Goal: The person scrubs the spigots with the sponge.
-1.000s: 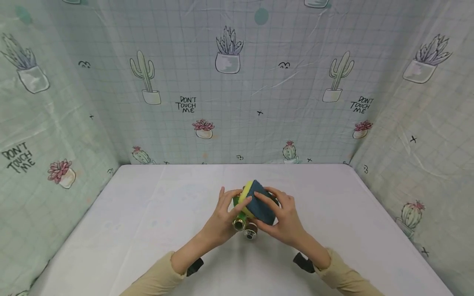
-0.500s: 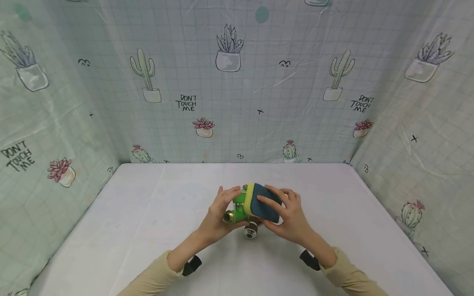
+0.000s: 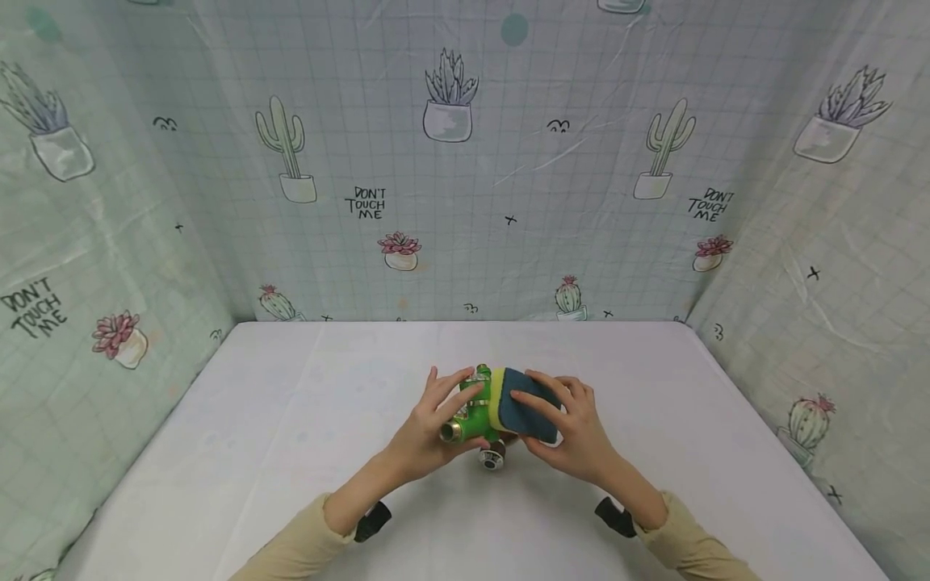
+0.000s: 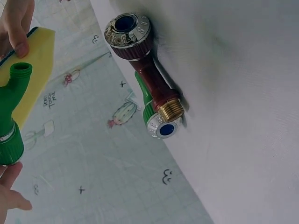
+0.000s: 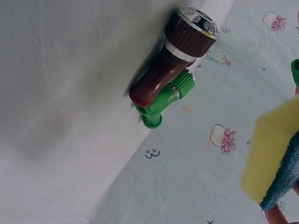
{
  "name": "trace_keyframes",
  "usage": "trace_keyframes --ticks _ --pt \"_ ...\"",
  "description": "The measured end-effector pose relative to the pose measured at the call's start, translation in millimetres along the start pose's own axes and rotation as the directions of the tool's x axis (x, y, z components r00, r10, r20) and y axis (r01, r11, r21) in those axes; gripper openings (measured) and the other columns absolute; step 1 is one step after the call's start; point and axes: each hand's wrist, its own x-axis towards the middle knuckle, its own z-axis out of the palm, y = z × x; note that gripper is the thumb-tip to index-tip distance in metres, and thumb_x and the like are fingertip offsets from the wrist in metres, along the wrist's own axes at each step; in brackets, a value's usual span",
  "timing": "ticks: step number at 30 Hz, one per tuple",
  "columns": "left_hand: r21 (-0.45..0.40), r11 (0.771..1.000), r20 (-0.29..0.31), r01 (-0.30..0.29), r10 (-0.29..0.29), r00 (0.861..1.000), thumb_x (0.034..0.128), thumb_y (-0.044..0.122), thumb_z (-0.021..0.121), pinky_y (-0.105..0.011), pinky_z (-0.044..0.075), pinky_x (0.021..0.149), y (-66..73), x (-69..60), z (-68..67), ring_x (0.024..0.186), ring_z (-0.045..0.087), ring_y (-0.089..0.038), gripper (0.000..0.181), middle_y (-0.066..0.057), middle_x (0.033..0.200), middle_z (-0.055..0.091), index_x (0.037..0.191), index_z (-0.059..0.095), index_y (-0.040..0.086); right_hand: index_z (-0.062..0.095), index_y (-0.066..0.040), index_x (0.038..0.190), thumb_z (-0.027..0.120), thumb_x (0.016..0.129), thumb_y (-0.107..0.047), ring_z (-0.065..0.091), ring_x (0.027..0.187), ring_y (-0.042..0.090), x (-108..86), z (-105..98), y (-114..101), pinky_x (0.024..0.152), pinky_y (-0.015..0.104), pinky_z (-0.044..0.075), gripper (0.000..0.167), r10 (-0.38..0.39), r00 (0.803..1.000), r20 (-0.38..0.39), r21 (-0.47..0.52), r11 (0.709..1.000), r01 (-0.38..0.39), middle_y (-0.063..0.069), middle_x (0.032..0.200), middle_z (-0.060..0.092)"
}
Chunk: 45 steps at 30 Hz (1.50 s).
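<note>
Cactus-printed cloth [image 3: 465, 181] reads "DON'T TOUCH ME." Above the white tabletop [image 3: 305, 420], my left grip [image 3: 421, 434] curves around a green fitting [image 3: 476, 420]; my right grip [image 3: 581, 436] pinches a yellow-and-blue sponge [image 3: 529, 410] beside it. Lettering on the brown fitting [image 4: 156, 79] beneath is illegible to me.

Green brass-ended fitting [image 3: 475, 420] held aloft; yellow-and-blue sponge [image 3: 521, 419] just beside.

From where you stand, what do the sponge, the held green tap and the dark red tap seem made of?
Sponge: probably matte yellow foam, with a fuzzy blue layer.
Green tap: looks like plastic, evenly coloured and glossy, though painted metal is possible.
Dark red tap: likewise, glossy; its threaded end gleams like brass.
</note>
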Motion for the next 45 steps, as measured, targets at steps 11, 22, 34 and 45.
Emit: trace_keyframes --ticks 11,22,34,45 --pt "0.034 0.999 0.045 -0.027 0.025 0.999 0.0603 0.015 0.081 -0.065 0.029 0.092 3.7 -1.8 -5.9 0.118 0.045 -0.032 0.057 -0.022 0.125 0.045 0.110 0.053 0.012 0.050 -0.029 0.125 0.068 0.072 -0.037 0.040 0.104 0.023 -3.4 0.8 1.1 0.081 0.047 0.029 0.056 0.027 0.998 0.062 0.001 1.000 -0.027 0.007 0.133 0.043" --pt "-0.030 0.999 -0.064 -0.030 0.028 0.998 0.0637 0.024 0.078 -0.065 0.027 0.093 0.6 -1.6 -5.8 0.115 0.051 -0.028 0.063 -0.017 0.131 0.043 0.117 0.047 0.013 0.049 -0.032 0.125 0.074 0.065 -0.031 0.041 0.101 0.023 -12.1 6.1 13.7 0.077 0.045 0.030 0.065 0.057 0.991 0.118 -0.078 0.996 -0.048 0.006 0.130 0.046" --pt "-0.193 0.981 -0.143 0.003 -0.031 0.989 0.0746 0.027 0.070 -0.066 0.023 0.095 -1.4 -0.2 1.6 0.118 0.046 -0.033 0.057 -0.023 0.126 0.040 0.117 0.042 0.002 0.049 -0.030 0.125 0.075 0.064 -0.032 0.041 0.100 0.017 -7.4 11.8 7.7 0.076 0.040 0.031 0.066 0.012 0.992 0.128 0.005 1.000 -0.013 0.005 0.129 0.046" --pt "-0.176 0.982 0.048 0.073 -0.066 0.997 0.0769 0.029 0.068 -0.065 0.014 0.101 -5.0 -6.5 -7.2 0.125 0.041 -0.021 0.069 -0.010 0.133 0.043 0.132 0.034 0.006 0.052 -0.033 0.121 0.075 0.062 -0.035 0.044 0.094 0.016 -13.9 12.1 9.1 0.074 0.040 0.032 0.064 0.004 0.990 0.144 -0.030 1.000 0.001 0.003 0.125 0.050"
